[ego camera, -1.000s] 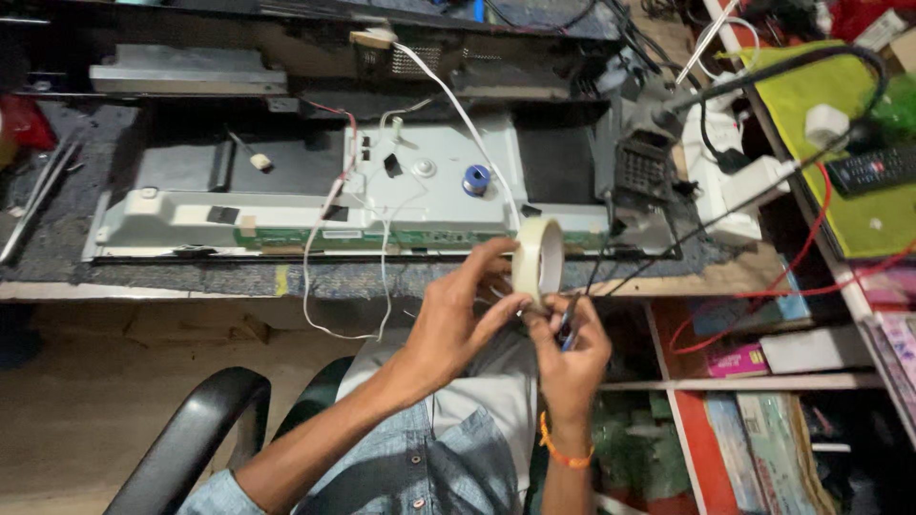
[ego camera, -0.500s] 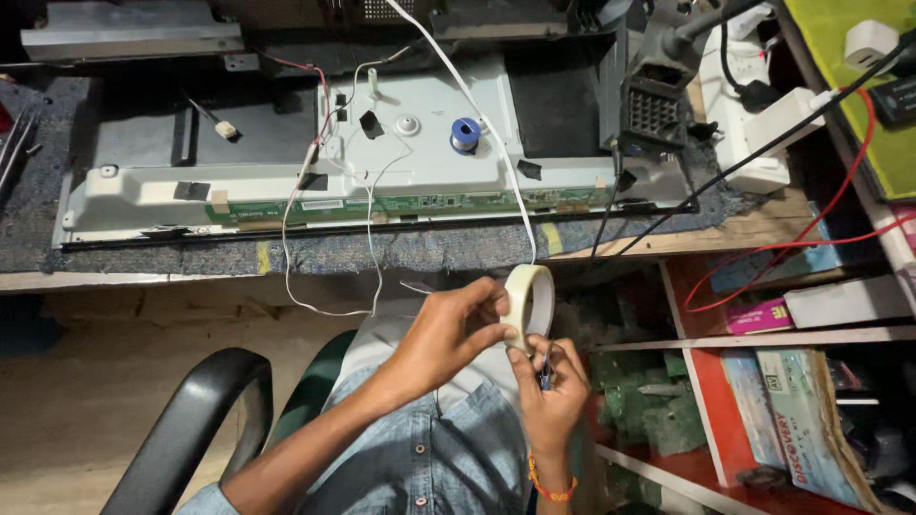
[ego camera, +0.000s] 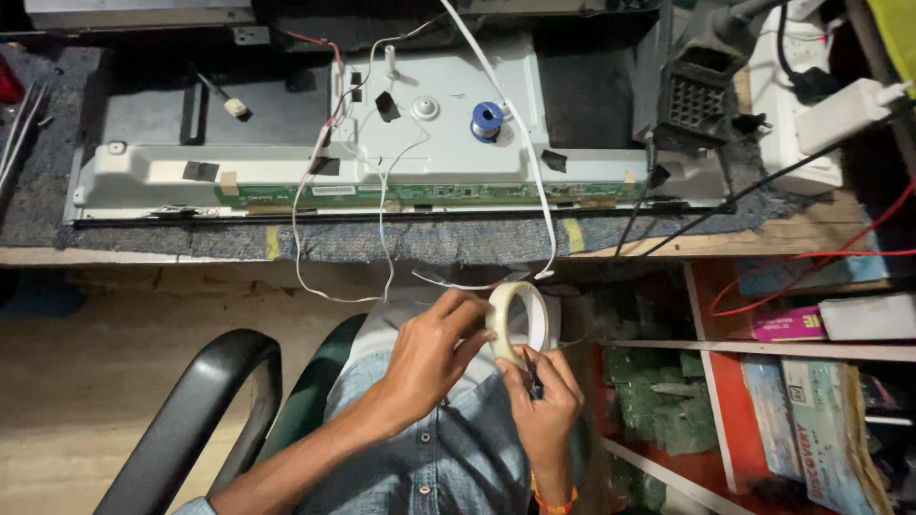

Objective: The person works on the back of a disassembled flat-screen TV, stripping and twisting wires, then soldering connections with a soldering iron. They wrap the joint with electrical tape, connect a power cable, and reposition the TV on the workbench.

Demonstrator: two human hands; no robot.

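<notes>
My left hand [ego camera: 434, 348] grips a cream roll of tape [ego camera: 513, 322], held upright over my lap just below the bench edge. My right hand [ego camera: 544, 401] sits under the roll with its fingers closed on a small dark tool [ego camera: 530, 372] pressed against the tape. A flat white cable [ego camera: 520, 153] runs from the back of the bench down to near the roll. On the bench lies a long metal display chassis [ego camera: 143, 172] with a green circuit strip [ego camera: 429, 194] along its front.
A blue solder spool [ego camera: 488, 120] stands on the chassis plate. Thin wires [ego camera: 305, 257] hang over the bench edge. A black chair arm [ego camera: 205, 401] is at lower left. Shelves [ego camera: 763, 348] with boxes, books and circuit boards fill the right. Power adapters [ego camera: 840, 114] sit at upper right.
The view has tilted downward, so the bench sits higher in the frame. Both hands stay together on the tape roll, now lower over my lap.
</notes>
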